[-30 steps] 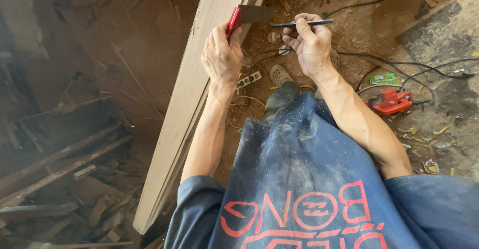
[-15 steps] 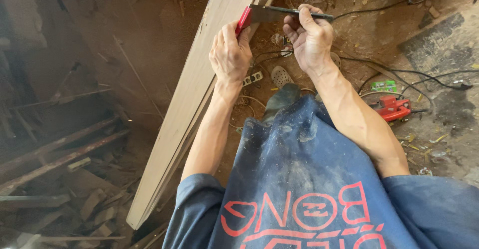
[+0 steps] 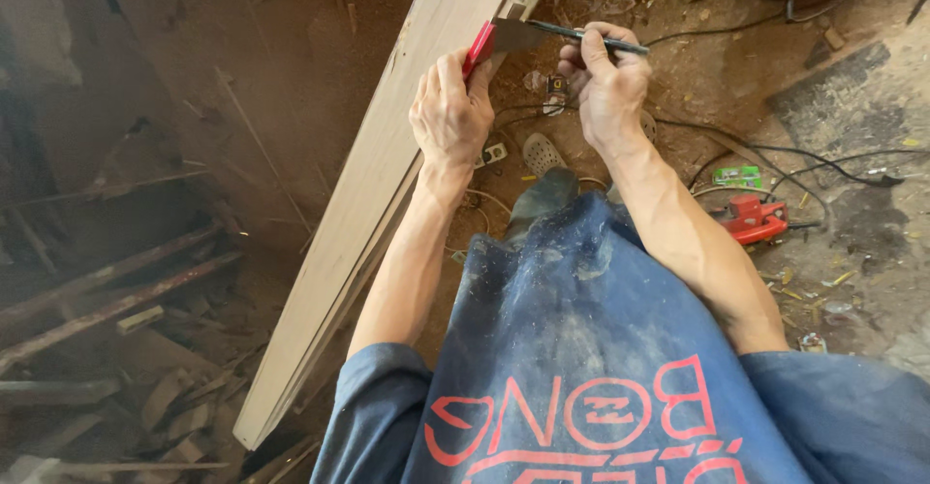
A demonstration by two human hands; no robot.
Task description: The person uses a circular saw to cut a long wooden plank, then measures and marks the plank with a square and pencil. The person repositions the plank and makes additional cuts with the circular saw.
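Near the top end of the long pale wooden plank point(image 3: 378, 193), which leans across the view from the lower left up to the upper middle, both hands are at work on a marking step. The left hand point(image 3: 449, 114) presses a small square with a red stock and grey metal blade point(image 3: 499, 40) against the plank's right edge; its fingers point(image 3: 448, 67) are closed together over the red stock, thumb side hidden. The right hand point(image 3: 605, 87) sits just right of the plank, fingers bunched and clamped on a thin dark pencil point(image 3: 591, 36) that lies nearly level, its point reaching left onto the grey blade.

To do this well, as I judge it, the red stock should stay flat and tight to the plank's edge so the blade cannot swing, and the pencil point should ride against the blade's edge in one light, even stroke. Pressure from the left hand ought to bear into the plank, not along it, or the square may slip.

The square lies under the left fingertips, touching them and the plank; its blade projects right from the plank towards the right hand, meeting the pencil point. Well to the right of the plank, on the dusty floor point(image 3: 852, 106), lie a red power tool point(image 3: 751, 220) and black cables point(image 3: 804, 159).
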